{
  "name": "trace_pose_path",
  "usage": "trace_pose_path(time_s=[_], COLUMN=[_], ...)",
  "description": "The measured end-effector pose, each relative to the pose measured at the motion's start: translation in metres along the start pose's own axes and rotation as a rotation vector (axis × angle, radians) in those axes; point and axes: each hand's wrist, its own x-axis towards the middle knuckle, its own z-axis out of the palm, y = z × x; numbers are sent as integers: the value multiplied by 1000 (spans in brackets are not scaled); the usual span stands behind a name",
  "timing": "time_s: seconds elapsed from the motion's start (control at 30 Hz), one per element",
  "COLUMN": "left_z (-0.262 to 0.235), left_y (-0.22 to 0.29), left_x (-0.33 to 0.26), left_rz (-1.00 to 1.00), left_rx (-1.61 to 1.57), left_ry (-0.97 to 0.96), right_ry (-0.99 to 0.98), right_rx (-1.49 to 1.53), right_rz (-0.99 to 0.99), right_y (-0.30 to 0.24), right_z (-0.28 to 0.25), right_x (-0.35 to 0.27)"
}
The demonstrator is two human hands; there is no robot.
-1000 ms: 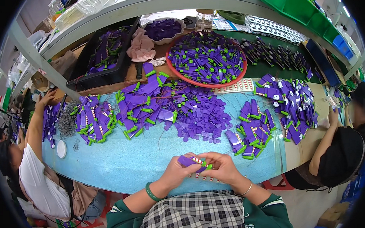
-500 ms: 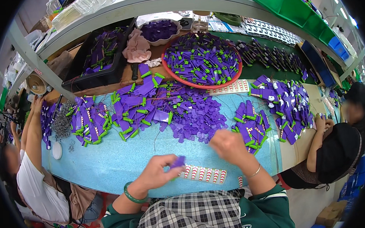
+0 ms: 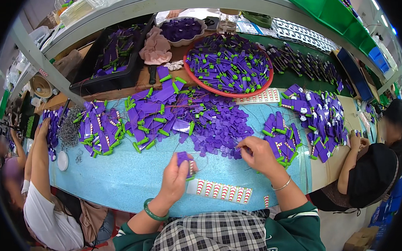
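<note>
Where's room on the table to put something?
Left of the left hand, the speckled blue tabletop is bare, this side of the purple-and-green pieces. There's less between that hand and the right hand. Crowded: far side, up to the round red basin.

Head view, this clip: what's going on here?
A person at a blue table holds a purple-and-green piece in the left hand. The right hand is at the right edge of a pile of small purple pieces; whether it grips one is unclear. A sheet with red-and-white striped strips lies on the table. Other people are on both sides.
</note>
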Motion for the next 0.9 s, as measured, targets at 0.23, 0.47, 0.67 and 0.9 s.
trace_pose_path(time_s=[0.23, 0.47, 0.67, 0.9], left_z=[43, 19, -10, -15], left_y=[-7, -17, -8, -1], left_x=[1, 7, 8, 3], left_rz=[-56, -65, 4, 119], left_rx=[137, -212, -277, -139], left_ry=[-181, -35, 147, 138], right_ry=[-136, 40, -8, -277], right_rx=[-24, 40, -100, -183], right_rz=[-151, 120, -17, -177], right_y=[-52, -41, -33, -54], right_z=[15, 13, 10, 42], right_x=[-10, -15, -24, -30])
